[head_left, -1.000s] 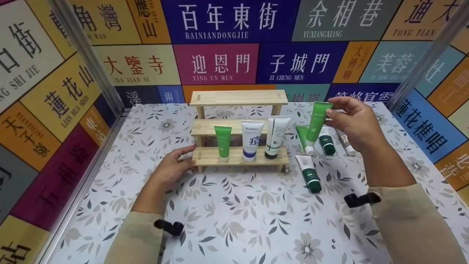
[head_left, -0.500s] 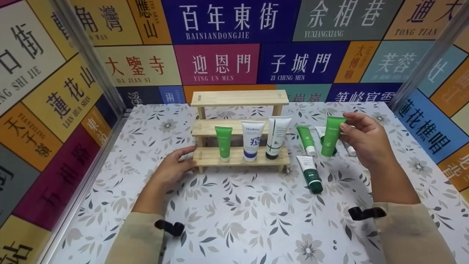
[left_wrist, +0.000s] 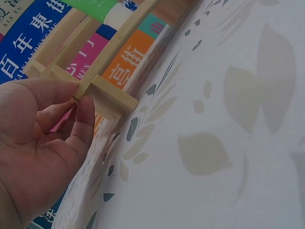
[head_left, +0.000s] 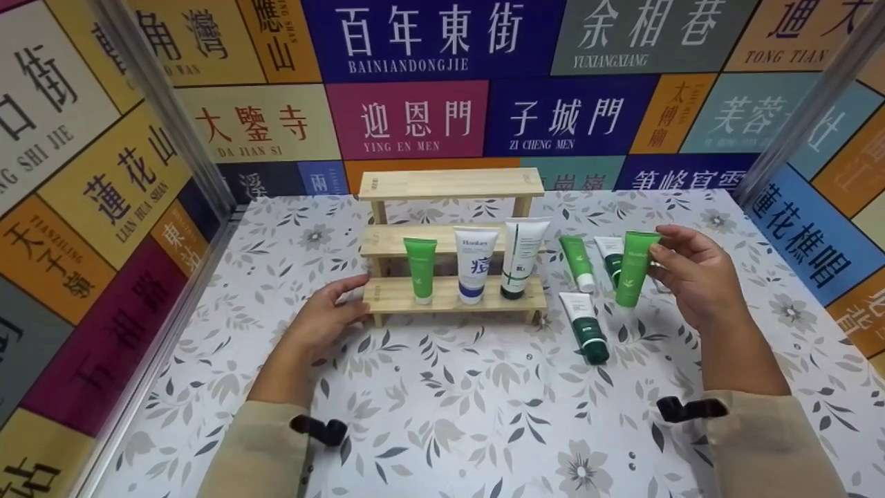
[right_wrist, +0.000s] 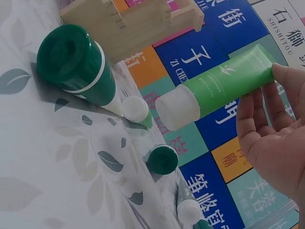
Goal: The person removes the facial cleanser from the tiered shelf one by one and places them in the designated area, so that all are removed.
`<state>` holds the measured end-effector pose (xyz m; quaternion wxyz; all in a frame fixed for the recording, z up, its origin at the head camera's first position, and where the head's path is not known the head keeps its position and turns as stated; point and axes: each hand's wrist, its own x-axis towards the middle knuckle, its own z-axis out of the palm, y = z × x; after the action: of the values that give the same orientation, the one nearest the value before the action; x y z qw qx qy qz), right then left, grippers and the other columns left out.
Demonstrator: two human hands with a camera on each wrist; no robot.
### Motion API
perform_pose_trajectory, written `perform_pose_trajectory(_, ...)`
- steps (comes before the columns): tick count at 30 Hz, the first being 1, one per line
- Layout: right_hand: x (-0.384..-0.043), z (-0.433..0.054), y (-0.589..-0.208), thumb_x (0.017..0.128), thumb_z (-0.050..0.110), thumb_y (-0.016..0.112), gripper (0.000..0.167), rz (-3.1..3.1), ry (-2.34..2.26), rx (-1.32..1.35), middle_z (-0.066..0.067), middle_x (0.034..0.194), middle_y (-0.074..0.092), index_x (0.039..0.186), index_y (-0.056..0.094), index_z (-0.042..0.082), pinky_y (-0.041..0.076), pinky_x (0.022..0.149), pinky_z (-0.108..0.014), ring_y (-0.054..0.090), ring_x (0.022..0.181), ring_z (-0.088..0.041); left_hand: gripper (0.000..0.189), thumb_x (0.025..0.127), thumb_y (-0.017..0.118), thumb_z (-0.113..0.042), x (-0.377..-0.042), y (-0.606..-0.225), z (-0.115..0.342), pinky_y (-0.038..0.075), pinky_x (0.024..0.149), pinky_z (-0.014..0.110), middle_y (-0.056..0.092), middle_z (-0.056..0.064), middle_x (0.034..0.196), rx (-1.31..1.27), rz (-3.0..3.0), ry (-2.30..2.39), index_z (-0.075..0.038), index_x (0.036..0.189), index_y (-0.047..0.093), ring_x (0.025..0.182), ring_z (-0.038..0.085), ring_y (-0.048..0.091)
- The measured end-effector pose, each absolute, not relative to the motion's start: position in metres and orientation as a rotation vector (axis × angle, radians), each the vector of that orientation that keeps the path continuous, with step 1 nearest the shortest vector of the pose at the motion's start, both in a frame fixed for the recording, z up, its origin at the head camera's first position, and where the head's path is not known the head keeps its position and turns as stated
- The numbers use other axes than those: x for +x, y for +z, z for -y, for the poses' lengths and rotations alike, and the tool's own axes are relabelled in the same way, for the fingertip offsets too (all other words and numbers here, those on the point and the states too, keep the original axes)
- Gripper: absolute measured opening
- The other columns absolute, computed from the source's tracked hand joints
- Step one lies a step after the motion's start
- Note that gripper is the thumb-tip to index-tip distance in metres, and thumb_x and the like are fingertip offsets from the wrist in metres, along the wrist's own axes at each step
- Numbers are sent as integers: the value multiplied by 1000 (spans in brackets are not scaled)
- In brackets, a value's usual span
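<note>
My left hand (head_left: 328, 318) pinches the left end of the lowest board on a three-tier wooden display stand (head_left: 388, 296); in the left wrist view, thumb and forefinger meet on the wood (left_wrist: 116, 47). Right of the stand, my right hand (head_left: 698, 280) holds a green squeeze tube (head_left: 636, 270) by its flat end, above the table. The right wrist view shows the tube's white cap (right_wrist: 178, 107) pointing away from the hand. On the lowest board stand a small green tube (head_left: 420, 270), a white-and-blue tube (head_left: 473, 263) and a white tube with a dark green cap (head_left: 523, 256).
Right of the stand lie a green tube (head_left: 577, 263), a white-and-dark-green tube (head_left: 586, 328) and another such tube (head_left: 608, 252), partly behind the held one. A further tube is mostly hidden by my right hand. Sign-covered panels (head_left: 408, 117) enclose the table.
My right hand has lowered the green tube and carried it rightward, away from the stand and nearer to me. The left hand and the stand have stayed in place.
</note>
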<state>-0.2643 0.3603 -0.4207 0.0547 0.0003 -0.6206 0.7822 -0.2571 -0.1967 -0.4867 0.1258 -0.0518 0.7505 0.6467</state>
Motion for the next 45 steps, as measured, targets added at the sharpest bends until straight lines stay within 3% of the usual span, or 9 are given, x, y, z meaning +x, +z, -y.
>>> perform_pose_trajectory(13,-277,-377,-451,101,7,72,27,2112,2477,-3,5,107,68,126,73,17,63,82,-29,71,94,-11,56,103,65,-8,-258,-486,197,56,101,33,53,9,162,-168,-2219,1842,-17,157,54,124,20,69)
perform_pose_trajectory(21,-282,-385,-463,103,7,70,25,2320,2461,-117,8,101,74,124,74,21,63,79,-27,72,89,-10,57,102,68,-10,-258,-485,196,54,99,33,55,7,160,-198,-2179,1873,-19,157,54,115,18,71)
perform_pose_trajectory(33,-281,-387,-476,101,7,73,40,2386,2465,-291,7,99,75,138,62,17,62,76,-27,73,83,-11,58,101,68,-9,-257,-487,195,54,97,33,60,8,154,-201,-2160,1897,-19,156,54,111,19,72)
perform_pose_trajectory(45,-281,-383,-480,93,20,85,59,2556,2304,-302,10,97,74,145,57,17,62,77,-26,73,84,-8,56,102,67,-9,-257,-486,197,54,101,34,51,5,163,-182,-2186,1874,-20,156,55,121,20,70)
